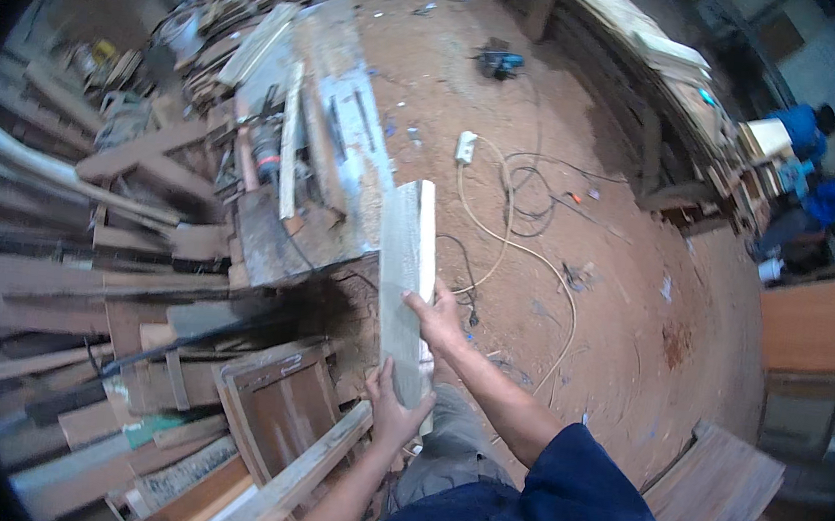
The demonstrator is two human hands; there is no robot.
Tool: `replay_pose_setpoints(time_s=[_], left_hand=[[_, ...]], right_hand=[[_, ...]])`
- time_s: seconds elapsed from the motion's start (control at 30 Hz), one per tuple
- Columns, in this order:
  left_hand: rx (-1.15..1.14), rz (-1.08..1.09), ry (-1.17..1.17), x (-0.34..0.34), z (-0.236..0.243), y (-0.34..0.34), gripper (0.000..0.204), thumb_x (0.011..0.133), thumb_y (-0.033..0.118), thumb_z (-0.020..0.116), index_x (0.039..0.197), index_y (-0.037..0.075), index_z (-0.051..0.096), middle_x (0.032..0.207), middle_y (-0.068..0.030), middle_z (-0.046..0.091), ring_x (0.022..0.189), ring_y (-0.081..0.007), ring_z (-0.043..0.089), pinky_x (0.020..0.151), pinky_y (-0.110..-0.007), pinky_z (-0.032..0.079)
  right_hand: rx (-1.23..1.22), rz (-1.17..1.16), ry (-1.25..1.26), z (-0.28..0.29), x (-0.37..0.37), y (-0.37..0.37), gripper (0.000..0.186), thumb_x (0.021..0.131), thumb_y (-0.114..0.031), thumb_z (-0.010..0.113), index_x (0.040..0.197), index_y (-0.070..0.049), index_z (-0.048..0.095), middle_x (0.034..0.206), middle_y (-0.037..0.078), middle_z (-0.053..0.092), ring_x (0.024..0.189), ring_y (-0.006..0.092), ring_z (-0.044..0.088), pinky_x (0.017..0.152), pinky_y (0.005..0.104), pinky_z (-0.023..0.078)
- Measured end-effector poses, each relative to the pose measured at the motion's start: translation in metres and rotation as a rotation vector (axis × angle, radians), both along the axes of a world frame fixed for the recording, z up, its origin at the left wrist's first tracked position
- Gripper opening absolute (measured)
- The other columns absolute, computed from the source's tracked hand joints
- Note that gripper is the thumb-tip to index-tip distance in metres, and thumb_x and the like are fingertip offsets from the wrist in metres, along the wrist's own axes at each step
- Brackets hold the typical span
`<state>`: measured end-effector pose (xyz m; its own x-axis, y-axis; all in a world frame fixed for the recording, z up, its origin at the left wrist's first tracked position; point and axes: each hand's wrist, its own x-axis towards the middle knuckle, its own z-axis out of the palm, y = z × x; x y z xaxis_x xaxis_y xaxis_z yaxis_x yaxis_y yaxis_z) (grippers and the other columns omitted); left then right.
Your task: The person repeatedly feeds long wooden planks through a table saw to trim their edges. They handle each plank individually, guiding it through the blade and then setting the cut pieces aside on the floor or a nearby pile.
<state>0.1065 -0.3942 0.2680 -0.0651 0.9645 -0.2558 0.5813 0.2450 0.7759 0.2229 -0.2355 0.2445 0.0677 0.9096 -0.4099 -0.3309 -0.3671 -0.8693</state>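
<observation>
Over the brown dirt floor (635, 302), between its cluttered left side and its open middle, we hold a long wooden plank (399, 269) out in front of us. Any lettering on the blue power tool (502, 63), which rests on the floor near the foot of the long counter (610, 36), is too small for us to read. Our left hand (397, 414) is clamped on the plank's near end, with fingers at its left edge and the thumb side at its right. Our right hand (440, 321) closes on the right edge farther up, its thumb lying over the broad face. Most of the plank reaches beyond both hands, and its far end appears just beside the right edge of the low counter (272, 259).

The plank is straight and rectangular, with a greyish, sawn-looking broad face and a paler, thick edge that looks rough near our hands. On the low counter we see narrow wood strips (291, 143) and a grey-and-red tool (267, 151) among pale dust. A white, boxy power strip (466, 147) lies on the floor, its cream cord (531, 246) curving back toward us. To our left, a framed wooden panel (284, 398) leans among rough, mixed offcuts.
</observation>
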Motion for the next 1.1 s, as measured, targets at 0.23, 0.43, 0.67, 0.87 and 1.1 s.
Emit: replay_pose_setpoints(time_s=[0.23,0.43,0.67,0.87,1.1], left_hand=[[-0.287,0.137,-0.530,-0.023,-0.088,0.057,0.105,0.073,0.032,0.087,0.153,-0.001,0.026,0.142,-0.0204,0.045,0.129,-0.0311,0.050,0.107,-0.041,0.043],[-0.347,0.303,-0.817,-0.050,-0.156,0.117,0.088,0.080,0.011,0.070,0.154,0.002,0.024,0.139,-0.0157,0.049,0.122,-0.0253,0.054,0.103,-0.038,0.045],[-0.280,0.357,-0.786,-0.058,-0.164,0.167,0.065,0.098,0.023,0.060,0.152,0.003,0.030,0.136,-0.0154,0.053,0.120,-0.0243,0.055,0.105,-0.036,0.043],[-0.130,0.347,-0.591,-0.062,-0.227,0.167,0.057,0.103,0.029,0.052,0.151,0.002,0.035,0.140,-0.0230,0.053,0.131,-0.0341,0.051,0.110,-0.041,0.037],[-0.149,0.349,-0.419,-0.066,-0.207,0.205,0.060,0.104,0.030,0.050,0.153,0.004,0.030,0.140,-0.0265,0.053,0.129,-0.0394,0.053,0.108,-0.043,0.039]], right_hand=[[0.130,0.255,-0.618,-0.043,-0.034,0.059,0.053,0.086,-0.023,0.072,0.129,0.003,0.058,0.114,0.024,0.069,0.106,0.0324,0.068,0.094,0.0402,0.051],[0.167,0.317,-0.675,-0.122,-0.083,0.124,0.054,0.086,-0.028,0.071,0.130,0.000,0.058,0.115,0.025,0.069,0.111,0.0364,0.066,0.095,0.0423,0.050],[0.185,0.327,-0.740,-0.165,-0.116,0.155,0.049,0.098,-0.035,0.058,0.136,-0.004,0.057,0.115,0.027,0.067,0.112,0.0418,0.064,0.097,0.0439,0.048],[0.225,0.289,-0.722,-0.162,-0.135,0.177,0.044,0.105,-0.032,0.045,0.136,-0.004,0.057,0.120,0.028,0.065,0.116,0.0425,0.061,0.099,0.0450,0.046],[0.243,0.228,-0.689,-0.170,-0.145,0.206,0.045,0.106,-0.033,0.042,0.136,-0.001,0.057,0.122,0.027,0.064,0.118,0.0419,0.060,0.100,0.0434,0.045]])
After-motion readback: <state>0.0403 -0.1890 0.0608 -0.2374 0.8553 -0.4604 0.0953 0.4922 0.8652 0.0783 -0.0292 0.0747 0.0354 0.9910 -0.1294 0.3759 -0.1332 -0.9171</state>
